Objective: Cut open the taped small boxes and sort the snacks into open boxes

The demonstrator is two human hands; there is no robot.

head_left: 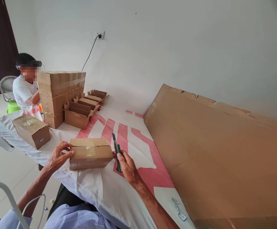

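Observation:
In front of me a taped cardboard box (92,154) lies on the cloth-covered table, its top flaps meeting under a strip of clear tape. My left hand (59,156) grips the box's left end, thumb and fingers bent at its edge. A green utility knife (117,156) with a dark blade pointing up is in my right hand (127,167), whose fingers are closed around it. That hand is at the box's right end; whether a fingertip touches the cardboard I cannot tell.
Another closed box (32,130) sits to the left. Behind it stand stacked boxes (57,106) and a row of open boxes (77,116). A large cardboard sheet (215,152) slants along the right. Across the table sits a person (25,90). A clear plastic item (179,210) lies nearby.

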